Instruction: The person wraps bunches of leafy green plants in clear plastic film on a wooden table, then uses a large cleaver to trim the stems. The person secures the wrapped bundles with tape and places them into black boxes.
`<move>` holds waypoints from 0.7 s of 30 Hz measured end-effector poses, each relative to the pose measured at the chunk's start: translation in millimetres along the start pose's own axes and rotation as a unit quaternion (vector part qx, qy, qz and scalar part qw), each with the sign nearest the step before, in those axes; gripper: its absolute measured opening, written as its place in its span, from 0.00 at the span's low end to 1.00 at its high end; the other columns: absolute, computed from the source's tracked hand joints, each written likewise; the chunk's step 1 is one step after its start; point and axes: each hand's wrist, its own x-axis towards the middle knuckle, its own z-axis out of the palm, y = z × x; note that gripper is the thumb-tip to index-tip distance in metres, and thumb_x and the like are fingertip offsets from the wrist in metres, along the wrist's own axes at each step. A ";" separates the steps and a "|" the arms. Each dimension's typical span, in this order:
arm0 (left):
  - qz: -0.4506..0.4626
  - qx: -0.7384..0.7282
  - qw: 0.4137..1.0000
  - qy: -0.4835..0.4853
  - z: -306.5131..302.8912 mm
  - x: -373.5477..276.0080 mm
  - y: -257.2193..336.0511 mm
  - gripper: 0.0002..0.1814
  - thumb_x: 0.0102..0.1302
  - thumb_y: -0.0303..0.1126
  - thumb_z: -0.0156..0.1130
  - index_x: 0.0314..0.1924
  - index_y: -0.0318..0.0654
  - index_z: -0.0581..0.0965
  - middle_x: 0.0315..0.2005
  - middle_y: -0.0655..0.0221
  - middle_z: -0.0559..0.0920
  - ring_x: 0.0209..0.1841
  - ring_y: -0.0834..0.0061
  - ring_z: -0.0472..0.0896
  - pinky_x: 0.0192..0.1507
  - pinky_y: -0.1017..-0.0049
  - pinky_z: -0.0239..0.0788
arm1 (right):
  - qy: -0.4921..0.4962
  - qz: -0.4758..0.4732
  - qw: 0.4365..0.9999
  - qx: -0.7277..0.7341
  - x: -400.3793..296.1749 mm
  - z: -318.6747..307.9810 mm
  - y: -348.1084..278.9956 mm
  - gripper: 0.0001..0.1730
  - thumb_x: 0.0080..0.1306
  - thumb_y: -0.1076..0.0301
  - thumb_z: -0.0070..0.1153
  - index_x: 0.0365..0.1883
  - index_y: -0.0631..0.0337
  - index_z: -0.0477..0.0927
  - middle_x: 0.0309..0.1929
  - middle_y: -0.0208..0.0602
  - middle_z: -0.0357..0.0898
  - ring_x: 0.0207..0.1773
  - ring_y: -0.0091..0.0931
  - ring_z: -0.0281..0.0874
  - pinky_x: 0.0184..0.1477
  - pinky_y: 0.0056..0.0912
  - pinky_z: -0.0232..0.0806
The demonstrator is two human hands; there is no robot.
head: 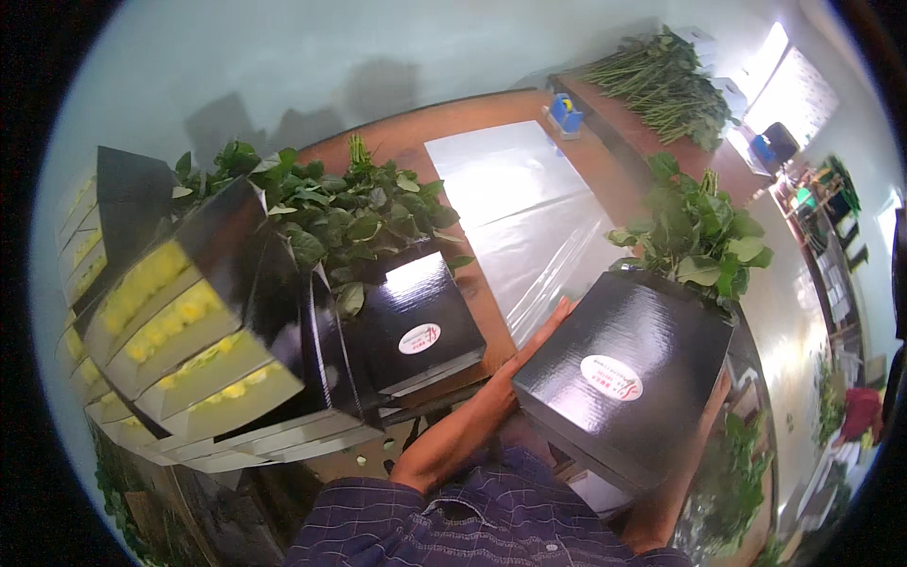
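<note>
A flower bunch wrapped in glossy black cardboard (pixel 616 340) is held up between my two hands. Its green leaves and cut stems (pixel 708 227) stick out of the far end. A white oval sticker with writing is on the upper face. My left hand (pixel 542 340) grips the left side, fingers stretched along the edge. On the right side, my right hand (pixel 719 404) is mostly hidden behind the wrap. Just beyond my left hand, clear plastic sleeves (pixel 524 205) lie flat on the brown table (pixel 489 117).
To the left, another black-wrapped bunch (pixel 425 340) lies near stacked bunches with rows of yellow blooms (pixel 177 312). A blue tape dispenser (pixel 567 117) stands at the back. Loose long stems (pixel 652 92) are piled on a farther table. A person in red (pixel 861 414) is at far right.
</note>
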 end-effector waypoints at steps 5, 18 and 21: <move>0.039 -0.068 0.995 0.060 -48.8 88.7 -32.4 0.36 0.80 0.56 0.39 0.73 0.33 0.57 0.73 0.56 0.61 0.74 0.61 0.60 0.74 0.60 0.53 | -0.021 -0.037 0.997 -0.072 112.7 40.3 -4.9 0.26 0.80 0.53 0.44 0.59 0.68 0.77 0.53 0.42 0.79 0.55 0.30 0.74 0.59 0.34 0.65; 0.174 -0.267 0.920 0.227 -119.1 192.4 -99.8 0.33 0.79 0.55 0.43 0.70 0.36 0.62 0.69 0.56 0.67 0.70 0.60 0.66 0.70 0.57 0.60 | -0.365 -0.160 0.879 -0.263 279.7 174.7 -91.7 0.26 0.76 0.53 0.54 0.57 0.70 0.79 0.42 0.50 0.85 0.43 0.33 0.82 0.48 0.34 0.71; 0.205 -0.316 0.896 0.237 -130.9 198.4 -115.7 0.32 0.79 0.55 0.44 0.69 0.37 0.64 0.68 0.56 0.68 0.70 0.59 0.67 0.70 0.57 0.62 | -0.417 -0.231 0.819 -0.318 302.0 212.7 -100.6 0.25 0.74 0.52 0.57 0.57 0.65 0.80 0.41 0.48 0.81 0.41 0.40 0.81 0.46 0.38 0.71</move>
